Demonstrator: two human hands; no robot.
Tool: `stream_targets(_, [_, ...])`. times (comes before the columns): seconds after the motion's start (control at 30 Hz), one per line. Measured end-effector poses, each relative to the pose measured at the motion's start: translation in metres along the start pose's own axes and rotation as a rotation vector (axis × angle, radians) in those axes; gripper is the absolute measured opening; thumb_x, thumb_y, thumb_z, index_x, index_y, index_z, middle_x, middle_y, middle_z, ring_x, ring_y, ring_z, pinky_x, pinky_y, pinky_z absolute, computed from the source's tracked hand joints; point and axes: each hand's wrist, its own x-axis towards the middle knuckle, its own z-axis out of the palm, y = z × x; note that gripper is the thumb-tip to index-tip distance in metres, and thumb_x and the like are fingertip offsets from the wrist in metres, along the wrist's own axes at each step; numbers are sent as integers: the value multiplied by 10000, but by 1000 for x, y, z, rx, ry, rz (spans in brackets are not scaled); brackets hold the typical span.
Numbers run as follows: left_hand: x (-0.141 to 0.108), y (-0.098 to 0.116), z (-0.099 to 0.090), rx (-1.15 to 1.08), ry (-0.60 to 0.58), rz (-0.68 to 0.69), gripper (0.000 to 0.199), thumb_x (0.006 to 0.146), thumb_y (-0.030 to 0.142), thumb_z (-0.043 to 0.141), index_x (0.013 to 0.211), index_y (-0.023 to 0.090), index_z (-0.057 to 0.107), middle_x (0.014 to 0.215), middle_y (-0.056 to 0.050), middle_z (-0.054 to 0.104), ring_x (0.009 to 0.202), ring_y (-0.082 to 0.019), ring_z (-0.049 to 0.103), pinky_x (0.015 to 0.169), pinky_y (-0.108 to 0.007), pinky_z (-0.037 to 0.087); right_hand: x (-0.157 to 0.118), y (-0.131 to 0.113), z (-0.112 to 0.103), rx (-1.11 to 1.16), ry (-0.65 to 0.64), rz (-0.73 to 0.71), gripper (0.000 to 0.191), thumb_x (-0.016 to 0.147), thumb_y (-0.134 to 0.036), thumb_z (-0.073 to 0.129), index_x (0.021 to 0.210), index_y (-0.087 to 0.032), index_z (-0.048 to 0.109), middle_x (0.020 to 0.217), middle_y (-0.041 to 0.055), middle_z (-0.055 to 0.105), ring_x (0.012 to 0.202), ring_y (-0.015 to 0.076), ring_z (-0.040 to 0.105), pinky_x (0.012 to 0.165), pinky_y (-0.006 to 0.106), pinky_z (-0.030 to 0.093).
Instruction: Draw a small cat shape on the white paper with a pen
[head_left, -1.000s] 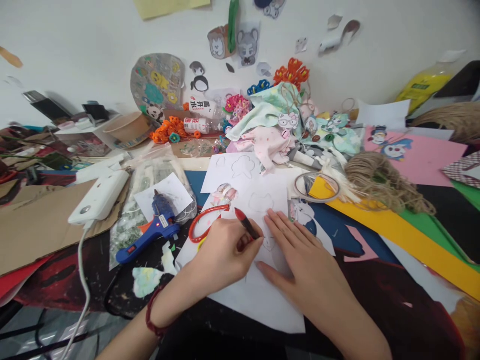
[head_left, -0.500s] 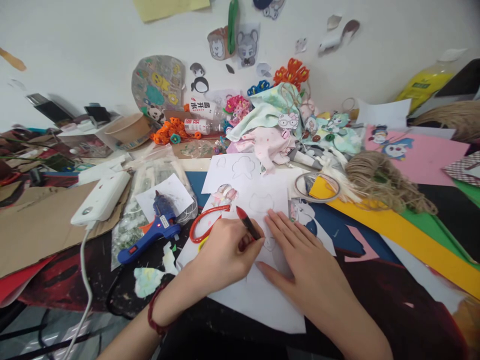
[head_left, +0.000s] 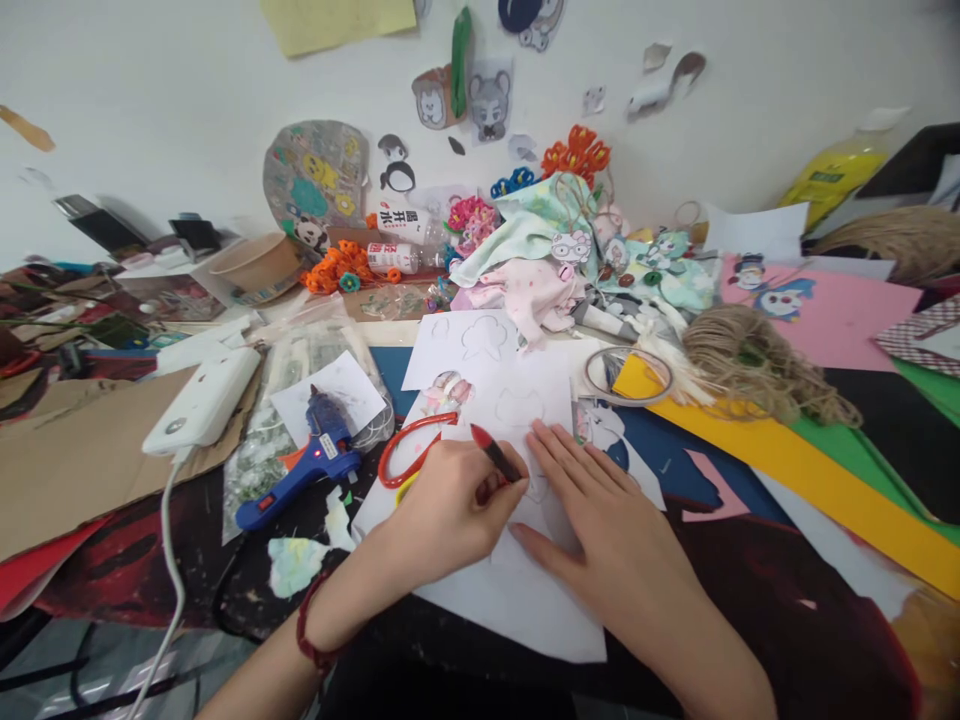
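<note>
My left hand (head_left: 454, 500) is closed round a dark pencil (head_left: 495, 453) with a red end, its lower tip hidden near the fingers. A white sheet (head_left: 517, 610) with faint drawn outlines lies beneath both hands. Flat on that paper, with fingers stretched out, rests my right hand (head_left: 600, 505). Red-handled scissors (head_left: 397, 450) lie just left of the pencil hand, partly covered by it. Above the hands is another white paper (head_left: 435, 350) with pencil outlines.
A blue glue gun (head_left: 300, 475) with a lit red light lies at left, beside a white power strip (head_left: 202, 400). Twine (head_left: 757, 365), a yellow strip (head_left: 750, 440) and a tape roll (head_left: 628, 375) are at right. Cloth pieces (head_left: 532, 285) are piled behind.
The camera view has shifted slightly. The pencil leans a little more to the left; both hands stay in nearly the same place on the paper.
</note>
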Motion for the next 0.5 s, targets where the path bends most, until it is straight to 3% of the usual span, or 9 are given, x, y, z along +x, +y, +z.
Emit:
stream_targets(0.2, [1,1,-3,-6,2,-2,173,910,262,599,846,152,716,618,-1,628,512,-102,517,495,-232,371,0,0,-2,2,-15,3,724,950,-504,539,1546,-107,430,1617,65,341,1479,279,393,1179,509,420])
stream_targets(0.37, [-1,1,-7,40,122,0,195,907,267,593,828,152,729,711,-31,701,537,-104,524,538,-252,390,0,2,-2,49,-17,2,736,964,-532,521,1549,-95,421,1616,92,354,1486,283,378,1182,514,414])
stream_targets(0.5, [-2,-1,-5,34,88,-8,190,905,270,595,863,155,740,712,-34,706,529,-110,528,529,-257,388,-1,4,-1,102,10,6,745,972,-542,509,1562,-99,399,1619,106,358,1494,275,363,1179,497,421])
